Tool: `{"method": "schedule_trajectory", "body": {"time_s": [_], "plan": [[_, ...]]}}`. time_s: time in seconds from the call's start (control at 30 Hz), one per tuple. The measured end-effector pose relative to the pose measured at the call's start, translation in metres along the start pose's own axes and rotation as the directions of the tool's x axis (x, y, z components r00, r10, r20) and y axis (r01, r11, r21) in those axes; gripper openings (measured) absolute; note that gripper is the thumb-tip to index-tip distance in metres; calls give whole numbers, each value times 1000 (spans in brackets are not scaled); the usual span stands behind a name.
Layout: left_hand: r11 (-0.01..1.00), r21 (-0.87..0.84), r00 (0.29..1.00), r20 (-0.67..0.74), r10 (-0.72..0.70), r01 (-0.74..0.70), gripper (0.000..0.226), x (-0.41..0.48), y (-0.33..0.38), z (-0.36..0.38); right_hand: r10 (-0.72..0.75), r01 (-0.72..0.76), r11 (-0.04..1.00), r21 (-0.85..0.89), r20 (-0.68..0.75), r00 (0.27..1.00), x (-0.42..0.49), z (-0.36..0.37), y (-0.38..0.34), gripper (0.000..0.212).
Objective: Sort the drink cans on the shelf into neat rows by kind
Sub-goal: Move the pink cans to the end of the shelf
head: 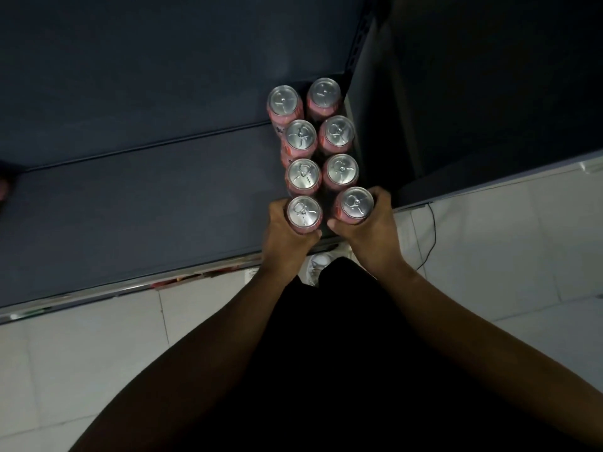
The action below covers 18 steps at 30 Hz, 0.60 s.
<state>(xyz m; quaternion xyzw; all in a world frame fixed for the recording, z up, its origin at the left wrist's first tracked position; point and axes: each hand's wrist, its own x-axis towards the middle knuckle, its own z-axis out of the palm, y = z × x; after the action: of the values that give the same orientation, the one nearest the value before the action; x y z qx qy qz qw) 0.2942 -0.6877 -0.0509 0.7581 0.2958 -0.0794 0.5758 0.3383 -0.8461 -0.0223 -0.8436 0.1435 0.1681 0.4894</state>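
Observation:
Several pink drink cans with silver tops stand in two rows at the right end of a dark blue shelf (137, 197). My left hand (284, 234) grips the front can of the left row (304, 212). My right hand (368, 228) grips the front can of the right row (354, 203). Behind them stand the other cans, such as one at mid-left (303, 176), one at mid-right (342, 170) and the rearmost two (283, 100) (324, 92). All cans are upright and of the same kind.
A dark upright panel (375, 102) bounds the shelf on the right, close to the right row. The shelf's metal front edge (130, 287) runs along the near side. White floor tiles (509, 243) and a black cable (432, 236) lie below.

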Motion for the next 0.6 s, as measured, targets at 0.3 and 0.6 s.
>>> {"method": "schedule_trajectory", "body": {"time_s": [0.3, 0.6], "plan": [[998, 57, 1000, -8, 17, -16, 85, 5, -3, 12, -38, 41, 999, -26, 109, 993, 11, 9, 17, 91], [995, 51, 988, 133, 74, -81, 81, -10, 14, -18, -86, 93, 995, -36, 151, 985, -8, -9, -14, 88]]}}
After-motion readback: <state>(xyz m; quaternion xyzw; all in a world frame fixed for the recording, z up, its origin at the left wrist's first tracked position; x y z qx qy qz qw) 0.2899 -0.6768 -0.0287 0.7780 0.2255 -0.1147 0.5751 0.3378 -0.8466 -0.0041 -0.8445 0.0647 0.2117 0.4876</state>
